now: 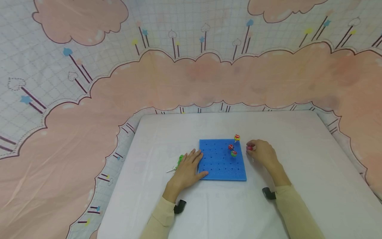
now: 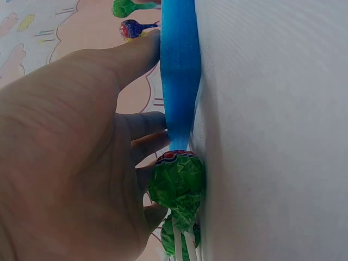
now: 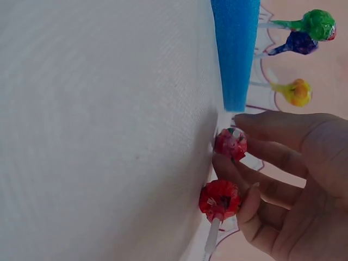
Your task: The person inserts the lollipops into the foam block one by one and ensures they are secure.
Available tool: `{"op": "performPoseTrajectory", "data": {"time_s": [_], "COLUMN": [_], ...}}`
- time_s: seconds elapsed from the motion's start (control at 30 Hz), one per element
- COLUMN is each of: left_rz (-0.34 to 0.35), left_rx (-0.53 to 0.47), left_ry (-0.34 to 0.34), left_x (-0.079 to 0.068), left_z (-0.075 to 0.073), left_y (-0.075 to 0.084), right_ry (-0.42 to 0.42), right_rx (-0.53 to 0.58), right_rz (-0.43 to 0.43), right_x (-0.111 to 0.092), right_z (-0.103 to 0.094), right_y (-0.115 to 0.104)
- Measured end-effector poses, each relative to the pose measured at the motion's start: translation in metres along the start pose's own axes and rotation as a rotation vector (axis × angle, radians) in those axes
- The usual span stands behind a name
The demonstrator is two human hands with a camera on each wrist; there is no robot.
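A blue foam board [image 1: 221,174] with rows of small holes lies flat. Three lollipops stand in it: a yellow one [image 1: 237,137], a dark blue one [image 1: 230,147] and a green one [image 1: 234,153]. My left hand [image 1: 186,168] rests along the board's left edge, fingers spread, thumb on its near corner. Green lollipops [image 2: 176,185] lie beside that hand, partly hidden. To the right of the board, my right hand [image 1: 264,154] pinches a red lollipop [image 3: 231,144] between thumb and fingers, low over the table. Another red lollipop [image 3: 219,200] lies by its curled fingers.
The board and loose lollipops are on a white-covered table [image 1: 167,132]. Behind it hangs a patterned cloth [image 1: 209,83] with peach cloud shapes. Black straps show at both wrists.
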State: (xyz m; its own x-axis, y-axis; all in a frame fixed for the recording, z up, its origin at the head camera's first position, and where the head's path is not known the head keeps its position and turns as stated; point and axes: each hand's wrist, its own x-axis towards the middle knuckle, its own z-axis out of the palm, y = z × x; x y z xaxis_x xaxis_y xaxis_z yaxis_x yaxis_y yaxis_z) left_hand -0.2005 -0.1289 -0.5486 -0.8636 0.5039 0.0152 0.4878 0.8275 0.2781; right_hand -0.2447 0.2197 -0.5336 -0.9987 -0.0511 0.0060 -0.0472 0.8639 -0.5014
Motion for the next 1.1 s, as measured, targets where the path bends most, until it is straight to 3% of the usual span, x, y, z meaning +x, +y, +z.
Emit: {"op": "performPoseTrajectory", "data": {"time_s": [0.63, 1.1], "left_rz": [-0.013, -0.018], "left_rx": [-0.003, -0.002], "left_ry": [-0.007, -0.014], "left_x": [-0.001, -0.001], "left_z": [0.000, 0.000], "left_y": [0.001, 0.001], "right_ry": [-0.019, 0.046], "right_rx": [0.010, 0.103], "right_rz": [-0.037, -0.177], "right_x": [-0.002, -0.024], "right_z": [-0.006, -0.044], "right_y": [-0.005, -0.055]}}
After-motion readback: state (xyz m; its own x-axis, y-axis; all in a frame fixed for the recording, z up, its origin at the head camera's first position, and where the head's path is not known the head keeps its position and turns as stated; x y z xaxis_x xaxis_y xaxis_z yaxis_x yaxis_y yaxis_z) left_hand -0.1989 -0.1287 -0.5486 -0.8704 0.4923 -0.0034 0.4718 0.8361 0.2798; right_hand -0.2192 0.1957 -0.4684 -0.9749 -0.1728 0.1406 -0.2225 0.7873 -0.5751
